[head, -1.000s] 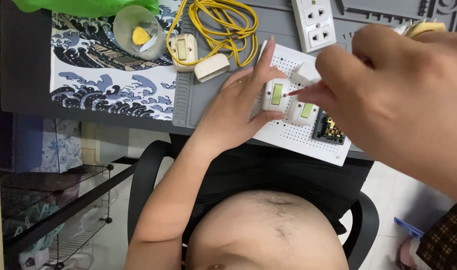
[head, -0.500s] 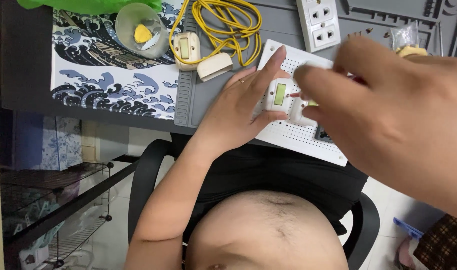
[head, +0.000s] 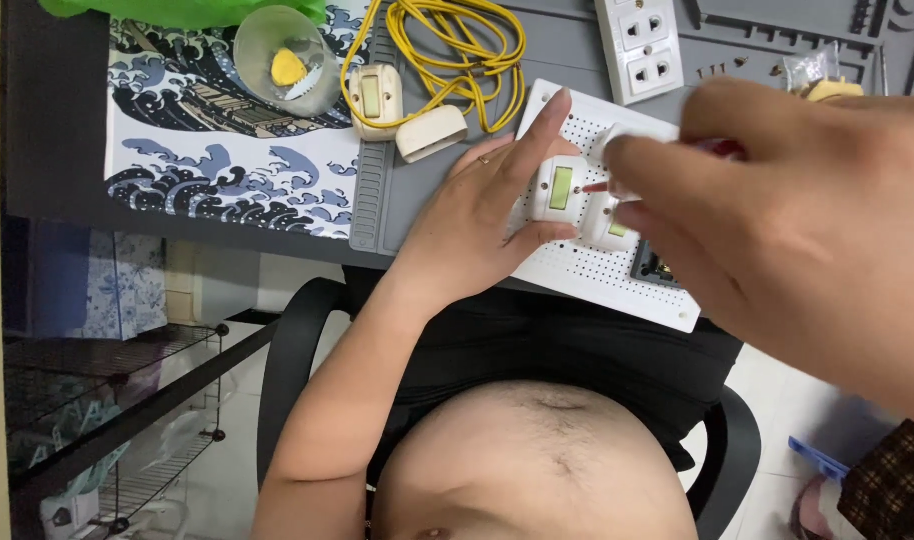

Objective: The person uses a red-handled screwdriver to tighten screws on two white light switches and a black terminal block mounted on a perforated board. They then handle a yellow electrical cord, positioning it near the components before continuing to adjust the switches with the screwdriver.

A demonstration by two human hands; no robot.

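My left hand [head: 477,220] reaches up from the lower left and pinches a white switch with a green rocker [head: 559,188] between index finger and thumb. The switch sits on a white perforated board [head: 597,270]. A second white switch [head: 607,228] lies right beside it, partly covered. My right hand [head: 797,250], large and close to the camera, is closed around a thin red-tipped tool [head: 595,187]. The tool's tip points at the gap between the two switches.
A coiled yellow cable [head: 457,50], a beige switch [head: 374,100] and a white plug [head: 430,133] lie on the grey work mat [head: 417,190]. There is a plastic cup [head: 282,60] on the wave-print mat [head: 217,150], and a white socket strip [head: 642,45] at the top. Black chair arm [head: 287,350] below.
My right hand has come down and leftward over the board, now covering more of the second switch. My left hand has kept its hold on the green-rocker switch.
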